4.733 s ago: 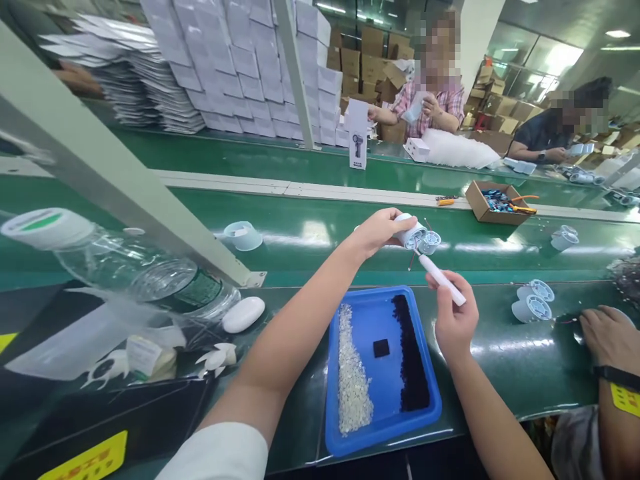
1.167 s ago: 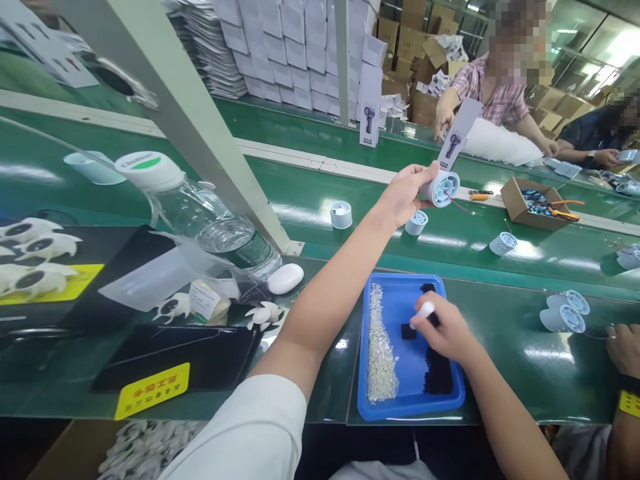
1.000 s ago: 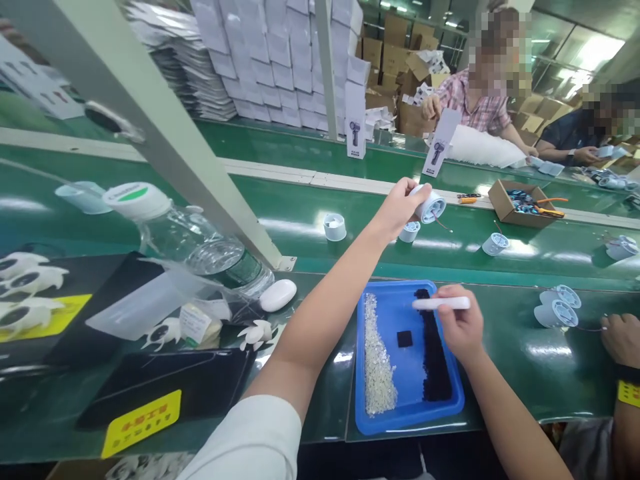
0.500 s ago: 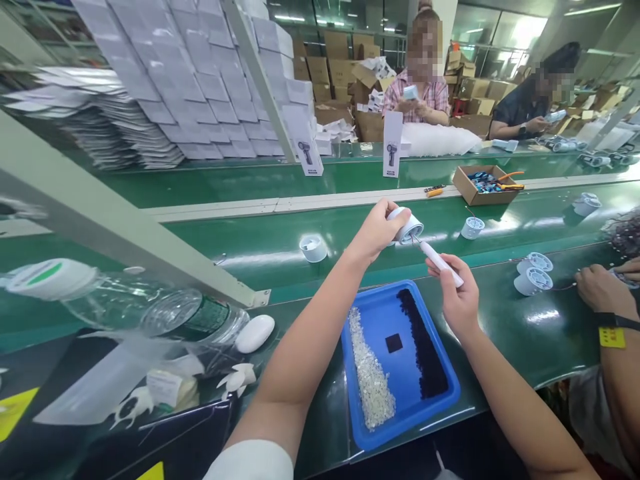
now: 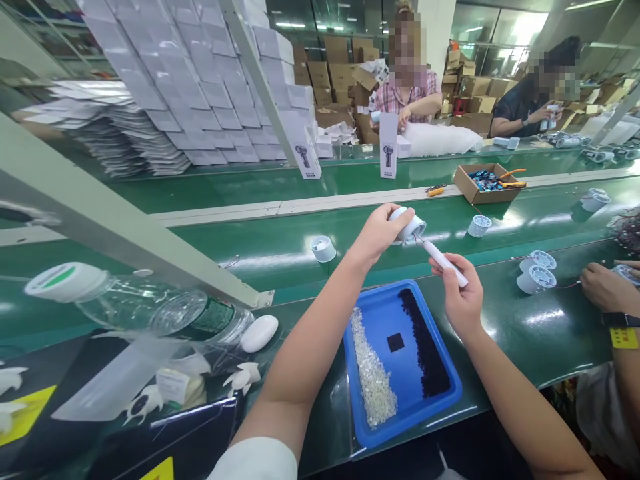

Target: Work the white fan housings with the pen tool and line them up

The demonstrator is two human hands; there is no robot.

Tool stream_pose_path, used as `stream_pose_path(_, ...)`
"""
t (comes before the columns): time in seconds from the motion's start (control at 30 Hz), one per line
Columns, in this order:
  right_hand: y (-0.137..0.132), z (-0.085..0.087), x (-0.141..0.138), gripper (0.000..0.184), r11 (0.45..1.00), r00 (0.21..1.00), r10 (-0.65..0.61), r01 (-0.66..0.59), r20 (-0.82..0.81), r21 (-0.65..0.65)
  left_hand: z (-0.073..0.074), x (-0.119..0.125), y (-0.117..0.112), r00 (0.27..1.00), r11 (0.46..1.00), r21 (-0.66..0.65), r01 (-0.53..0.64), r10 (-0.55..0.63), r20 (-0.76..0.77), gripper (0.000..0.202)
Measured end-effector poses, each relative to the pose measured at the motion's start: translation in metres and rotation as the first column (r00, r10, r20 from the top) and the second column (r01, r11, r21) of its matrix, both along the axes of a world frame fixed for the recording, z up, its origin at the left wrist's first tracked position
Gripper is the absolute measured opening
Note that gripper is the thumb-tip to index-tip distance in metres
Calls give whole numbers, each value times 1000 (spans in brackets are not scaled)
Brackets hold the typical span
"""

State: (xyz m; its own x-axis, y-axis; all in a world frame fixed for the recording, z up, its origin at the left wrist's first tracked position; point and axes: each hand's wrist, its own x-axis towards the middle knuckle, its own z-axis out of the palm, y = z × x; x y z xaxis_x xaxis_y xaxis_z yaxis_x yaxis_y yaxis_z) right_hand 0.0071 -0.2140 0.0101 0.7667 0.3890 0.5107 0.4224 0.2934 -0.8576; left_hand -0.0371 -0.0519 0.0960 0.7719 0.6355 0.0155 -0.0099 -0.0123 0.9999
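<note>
My left hand (image 5: 376, 233) grips a small white round housing (image 5: 413, 227) held up over the green belt, its open face turned to the right. My right hand (image 5: 458, 293) holds a white pen-shaped tool (image 5: 444, 262) whose tip rests in the housing's face. Thin red wires hang from the housing. Below both hands sits a blue tray (image 5: 380, 313) with a strip of clear small parts (image 5: 372, 373), a strip of black small parts (image 5: 425, 353) and one black square pad (image 5: 395, 342).
More white housings stand on the belt (image 5: 323, 249) (image 5: 479, 226) (image 5: 535, 270). A water bottle (image 5: 145, 310), a white oval part (image 5: 259, 333) and white fan blades (image 5: 242, 377) lie at left. A neighbour's hand (image 5: 603, 287) works at right. Two people sit beyond the far belt; a cardboard box (image 5: 485, 183) stands there.
My right hand has lifted the pen tool from the tray's black parts up to the housing in my left hand. The view has swung and the belt parts have drifted rightward.
</note>
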Motion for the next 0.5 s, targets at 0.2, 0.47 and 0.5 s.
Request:
stream_pose_path(0.2, 1, -1, 0, 31, 994, 996, 87, -89, -30, -68, 7, -9, 21, 990, 993, 13, -117, 115, 86, 20)
stream_pose_path(0.47, 2, -5, -14, 36, 782, 863, 503, -477, -46, -401, 9, -14, 33, 975, 986, -2, -165, 163, 149, 24)
stream_pose_path(0.5, 2, -6, -15, 35, 756, 843, 538, -498, -30, -425, 10, -14, 32, 975, 986, -7, -169, 168, 146, 24)
